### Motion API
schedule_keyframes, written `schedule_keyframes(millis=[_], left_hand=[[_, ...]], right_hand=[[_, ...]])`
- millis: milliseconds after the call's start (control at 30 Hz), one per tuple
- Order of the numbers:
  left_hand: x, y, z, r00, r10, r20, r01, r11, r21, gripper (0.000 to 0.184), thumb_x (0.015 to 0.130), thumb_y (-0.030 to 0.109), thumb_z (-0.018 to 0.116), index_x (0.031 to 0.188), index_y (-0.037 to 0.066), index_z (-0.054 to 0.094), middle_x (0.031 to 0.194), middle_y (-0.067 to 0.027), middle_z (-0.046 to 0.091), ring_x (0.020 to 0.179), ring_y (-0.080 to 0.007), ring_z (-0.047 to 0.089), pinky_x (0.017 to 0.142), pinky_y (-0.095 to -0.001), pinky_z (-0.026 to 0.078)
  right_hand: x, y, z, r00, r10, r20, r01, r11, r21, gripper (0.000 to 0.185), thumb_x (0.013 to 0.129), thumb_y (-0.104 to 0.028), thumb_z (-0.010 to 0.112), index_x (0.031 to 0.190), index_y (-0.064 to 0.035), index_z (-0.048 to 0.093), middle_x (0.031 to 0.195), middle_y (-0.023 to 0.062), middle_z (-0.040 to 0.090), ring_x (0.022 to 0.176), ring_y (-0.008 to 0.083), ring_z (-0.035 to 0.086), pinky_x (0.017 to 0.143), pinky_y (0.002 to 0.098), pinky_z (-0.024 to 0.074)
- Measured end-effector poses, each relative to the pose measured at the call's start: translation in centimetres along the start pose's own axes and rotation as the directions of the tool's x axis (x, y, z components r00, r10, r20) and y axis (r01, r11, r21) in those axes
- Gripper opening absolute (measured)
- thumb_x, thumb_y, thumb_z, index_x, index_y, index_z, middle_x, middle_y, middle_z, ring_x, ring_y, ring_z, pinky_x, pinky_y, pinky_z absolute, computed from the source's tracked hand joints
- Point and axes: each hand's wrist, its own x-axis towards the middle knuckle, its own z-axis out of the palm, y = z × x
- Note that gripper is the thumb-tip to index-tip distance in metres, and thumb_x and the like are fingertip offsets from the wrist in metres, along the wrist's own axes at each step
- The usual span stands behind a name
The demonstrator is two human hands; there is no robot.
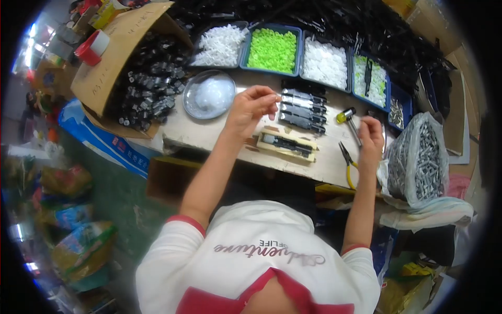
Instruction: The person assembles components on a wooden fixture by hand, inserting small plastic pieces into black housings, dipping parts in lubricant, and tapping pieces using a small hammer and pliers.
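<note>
My left hand (253, 110) is raised over the bench, thumb and fingertips pinched together. Whatever is between them is too small to make out. Just right of it lies a row of several black plastic parts (302, 112). In front of these, a pale yellow fixture (265, 146) holds another black part (289, 144) with a grey end. My right hand (370, 138) has curled fingers close beside the handle of a small hammer (355, 130) with a yellow face. Its grip contents are hidden. Yellow-handled pliers (348, 162) lie near the bench's front edge.
Blue trays hold white pieces (222, 44), green pieces (272, 49) and more white pieces (325, 63). A round metal dish (201, 112) sits left, beside a cardboard box (117, 57) of black parts. At right stands a clear bag (421, 162) of metal pieces.
</note>
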Motion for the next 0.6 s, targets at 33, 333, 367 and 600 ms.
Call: schedule_keyframes(millis=[33,333,367,600], left_hand=[[-1.0,-0.7,0.4,0.997,-0.071,-0.015,0.069,0.992,-0.11,0.011,0.081,0.003,0.061,0.092,0.003,0.059,0.085,-0.0132,0.063,0.066,-0.0157,0.059,0.055,-0.0272,0.047],[-5.1,-3.9,1.5,0.958,-0.285,0.023,0.257,0.825,-0.504,0.018,0.083,0.001,0.054,0.101,0.002,0.054,0.093,-0.0136,0.061,0.076,-0.0177,0.06,0.064,-0.0287,0.05],[-5.3,-3.9,1.6,0.958,-0.286,0.023,0.258,0.824,-0.504,0.018,0.083,0.001,0.054,0.101,0.002,0.054,0.093,-0.0136,0.061,0.076,-0.0177,0.06,0.064,-0.0287,0.05],[-5.7,-4.7,2.4,0.95,-0.311,0.028,0.267,0.762,-0.59,0.019,0.083,0.001,0.054,0.102,0.002,0.052,0.084,-0.0087,0.057,0.071,-0.0166,0.056,0.06,-0.0285,0.045]], right_hand=[[-0.8,-0.8,1.7,0.998,-0.009,0.064,0.008,1.0,0.019,0.007,0.088,-0.005,0.052,0.093,-0.0041,0.055,0.075,-0.004,0.048,0.067,0.0031,0.041,0.061,0.0173,0.0339],[-4.5,-1.2,10.7,0.942,-0.166,0.291,0.123,0.98,0.16,0.005,0.085,-0.001,0.055,0.09,-0.002,0.053,0.091,-0.0001,0.048,0.08,0.0072,0.045,0.072,0.0184,0.0358],[-4.5,-1.0,10.9,0.93,-0.229,0.288,0.208,0.973,0.102,0.005,0.085,-0.001,0.055,0.089,-0.0021,0.053,0.09,0.0007,0.049,0.08,0.008,0.045,0.072,0.0192,0.0359],[-4.8,-0.7,11.7,0.921,-0.331,0.207,0.339,0.941,-0.004,0.007,0.08,-0.002,0.059,0.084,-0.0043,0.054,0.082,0.0052,0.054,0.073,0.0179,0.048,0.07,0.0274,0.0375]])
